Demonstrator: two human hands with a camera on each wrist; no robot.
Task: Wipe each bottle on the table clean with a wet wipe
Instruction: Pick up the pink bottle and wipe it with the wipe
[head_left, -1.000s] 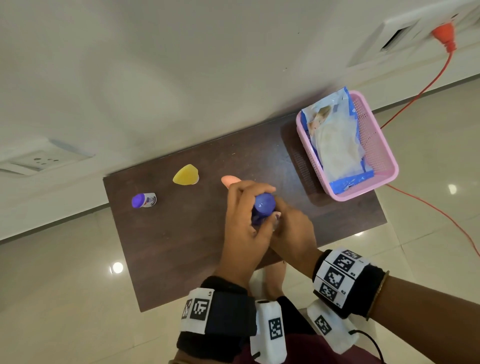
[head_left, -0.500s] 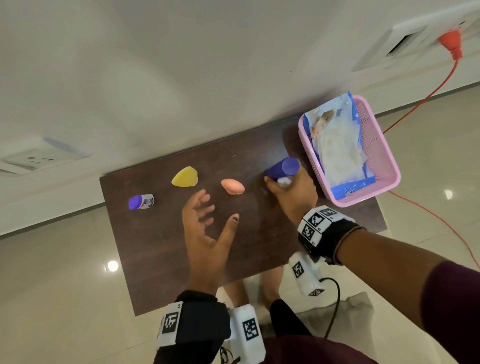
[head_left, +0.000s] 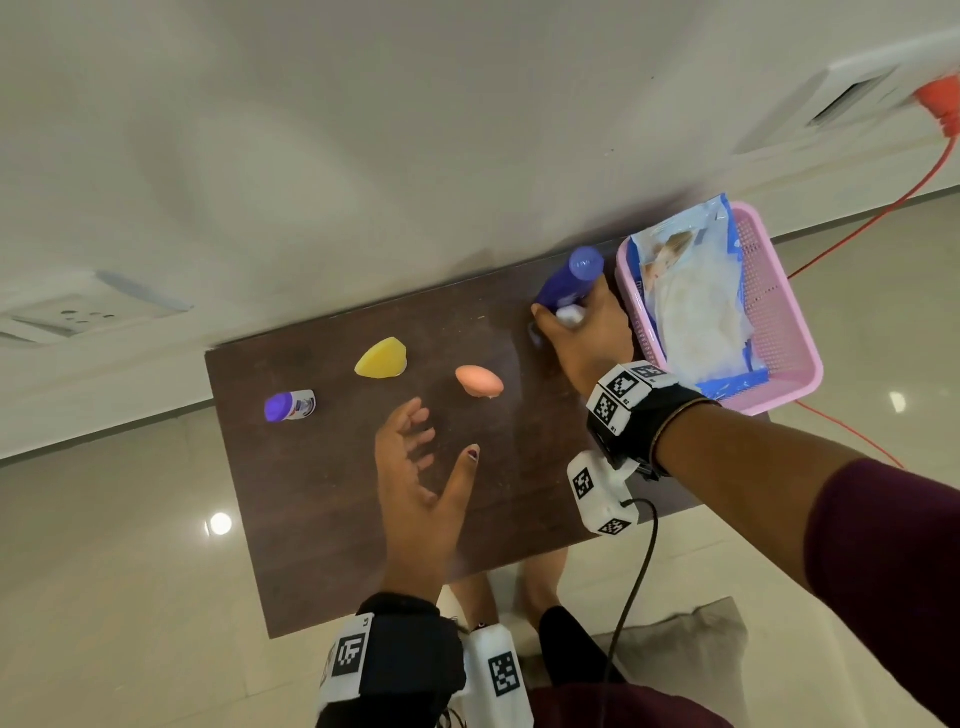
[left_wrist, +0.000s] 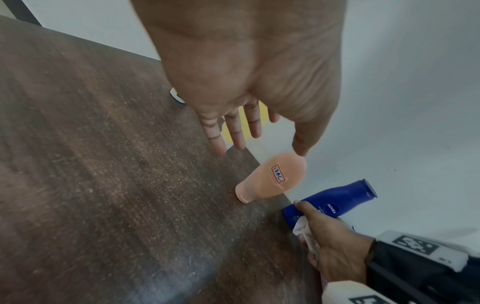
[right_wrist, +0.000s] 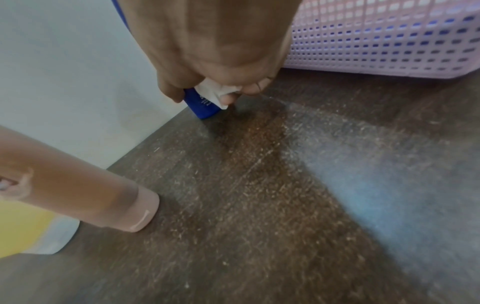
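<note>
The blue bottle (head_left: 569, 283) is gripped low on its body by the right hand (head_left: 584, 340) at the table's (head_left: 311, 519) far right, just beside the pink basket (head_left: 779, 332), its base at the tabletop. A wadded wet wipe (head_left: 570, 315) is pinched against it. The left hand (head_left: 421, 499) is held over the table, fingers spread, holding nothing. Since half a second ago, the blue bottle has been carried farther toward the wall. Four bottles are counted: blue, peach (head_left: 479, 380), yellow (head_left: 382, 358), and a small purple-capped one (head_left: 289, 405).

Maroon sleeves, 2 black wristbands (head_left: 641, 415) with white coded tags, black cable (head_left: 631, 587).
</note>
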